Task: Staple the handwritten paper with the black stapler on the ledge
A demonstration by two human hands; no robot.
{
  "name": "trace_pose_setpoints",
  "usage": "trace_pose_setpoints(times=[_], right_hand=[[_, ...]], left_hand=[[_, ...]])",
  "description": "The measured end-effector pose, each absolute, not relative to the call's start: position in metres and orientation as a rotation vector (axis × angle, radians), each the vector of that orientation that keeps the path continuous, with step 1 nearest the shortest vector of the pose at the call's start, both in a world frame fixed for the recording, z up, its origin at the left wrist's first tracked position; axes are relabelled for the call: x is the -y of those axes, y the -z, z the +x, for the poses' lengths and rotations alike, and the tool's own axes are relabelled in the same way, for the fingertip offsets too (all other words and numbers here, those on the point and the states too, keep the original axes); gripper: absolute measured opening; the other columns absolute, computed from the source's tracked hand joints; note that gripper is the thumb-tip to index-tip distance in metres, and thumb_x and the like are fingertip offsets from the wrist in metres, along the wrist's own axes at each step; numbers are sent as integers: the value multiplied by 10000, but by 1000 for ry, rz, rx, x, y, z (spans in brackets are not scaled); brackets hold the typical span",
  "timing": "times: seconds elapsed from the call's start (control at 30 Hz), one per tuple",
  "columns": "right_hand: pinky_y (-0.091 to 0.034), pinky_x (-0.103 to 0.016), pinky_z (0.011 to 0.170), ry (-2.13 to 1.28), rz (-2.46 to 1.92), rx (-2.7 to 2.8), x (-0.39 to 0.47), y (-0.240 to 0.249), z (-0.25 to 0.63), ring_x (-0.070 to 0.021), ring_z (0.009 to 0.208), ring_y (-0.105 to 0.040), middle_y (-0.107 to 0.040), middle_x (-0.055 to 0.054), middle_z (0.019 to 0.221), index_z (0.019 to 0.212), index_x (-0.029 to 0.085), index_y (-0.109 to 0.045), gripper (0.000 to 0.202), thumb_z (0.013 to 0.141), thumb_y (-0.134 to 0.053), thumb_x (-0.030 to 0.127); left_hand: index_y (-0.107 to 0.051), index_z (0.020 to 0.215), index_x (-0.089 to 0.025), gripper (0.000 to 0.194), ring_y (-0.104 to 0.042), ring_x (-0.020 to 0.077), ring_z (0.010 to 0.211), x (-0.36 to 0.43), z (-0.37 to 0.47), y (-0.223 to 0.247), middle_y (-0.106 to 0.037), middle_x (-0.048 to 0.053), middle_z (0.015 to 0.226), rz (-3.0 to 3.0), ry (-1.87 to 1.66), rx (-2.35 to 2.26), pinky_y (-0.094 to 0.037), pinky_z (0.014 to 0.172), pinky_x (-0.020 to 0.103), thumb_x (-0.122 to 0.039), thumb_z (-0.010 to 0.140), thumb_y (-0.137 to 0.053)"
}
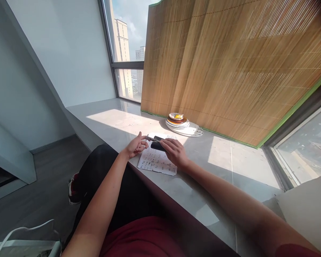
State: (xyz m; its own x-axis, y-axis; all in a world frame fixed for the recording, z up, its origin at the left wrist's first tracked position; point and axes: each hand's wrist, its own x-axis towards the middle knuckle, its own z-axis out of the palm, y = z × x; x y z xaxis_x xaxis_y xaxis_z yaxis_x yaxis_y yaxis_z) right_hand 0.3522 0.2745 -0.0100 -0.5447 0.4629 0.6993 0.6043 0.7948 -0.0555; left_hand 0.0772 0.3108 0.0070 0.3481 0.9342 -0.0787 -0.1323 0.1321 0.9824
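My right hand (176, 151) is wrapped over a black hinged object that looks like an opened stapler (157, 146), with a thin metal strip between its dark halves. The narrow end points left. My left hand (136, 145) is beside that end with its thumb raised and fingers apart; the index fingertip appears to touch it. Underneath, a white sheet of paper (157, 162) with handwritten marks lies at the ledge's front edge, partly covered by the stapler and my right hand.
Behind my hands, stacked plates (177, 125) stand on the pale ledge (196, 185), with a small yellow item on top. A bamboo blind (216, 71) hangs against the window. My dark-clothed leg (96, 171) is below the ledge's front edge.
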Motion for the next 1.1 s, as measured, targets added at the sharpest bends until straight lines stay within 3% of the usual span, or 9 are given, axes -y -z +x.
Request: trace_pose_setpoints(times=[0.17, 0.3, 0.47, 0.67, 0.83, 0.97, 1.1], right_hand=[[-478, -489, 1044, 456, -673, 2398, -269, 7, 357, -320, 1342, -587, -700, -100, 1462, 1519, 281, -597, 467, 1086, -494, 142], [-463, -483, 1042, 450, -703, 2397, -269, 7, 356, -318, 1319, -585, -709, -82, 1445, 1496, 309, -623, 479, 1063, -529, 125], [-459, -477, 954, 362, -956, 2086, -272, 8, 350, -310, 1117, -618, -776, -74, 1280, 1381, 280, -709, 500, 980, -529, 41], [-428, -488, 982, 366, -904, 2191, -271, 8, 351, -311, 1144, -608, -766, -76, 1300, 1419, 296, -688, 536, 993, -495, 34], [-412, -496, 1036, 430, -835, 2329, -268, 5, 354, -322, 1217, -599, -724, -99, 1365, 1485, 306, -623, 497, 1038, -551, 101], [-419, -481, 1052, 469, -791, 2384, -266, 3, 356, -301, 1258, -581, -718, -87, 1357, 1486, 324, -605, 443, 1090, -493, 159], [-417, -487, 1024, 445, -871, 2274, -268, 2, 355, -306, 1195, -587, -727, -102, 1315, 1395, 285, -677, 417, 1053, -514, 110]], left_hand=[[-611, 867, -147, 560, -171, 2, 367, -306, 81, -10, -604, 34, 741, 1023, -785, -808, -97, 315, 151, -643, 1088, -471], [-629, 867, -129, 352, -260, 7, 413, -305, 79, -10, -593, 31, 807, 1010, -825, -735, -206, 319, 124, -407, 1081, -599], [-677, 951, -105, 179, -374, 27, 475, -306, 76, -8, -542, 0, 779, 1020, -964, -760, -348, 389, 113, -243, 1055, -632], [-691, 1024, -83, 367, -613, 91, 625, -307, 76, -8, -712, 154, 1005, 958, -926, -891, -560, 536, 174, -378, 1136, -503], [-713, 1016, -90, 225, -689, 121, 713, -307, 78, -5, -742, 160, 1032, 985, -917, -881, -628, 633, 205, -288, 1083, -630], [-739, 1016, -77, 159, -692, 125, 742, -308, 78, -1, -740, 146, 1002, 1044, -910, -866, -625, 663, 209, -201, 1054, -647], [-739, 976, -86, 192, -570, 80, 586, -309, 75, 0, -663, 69, 820, 1091, -920, -868, -503, 510, 170, -268, 1020, -700]])
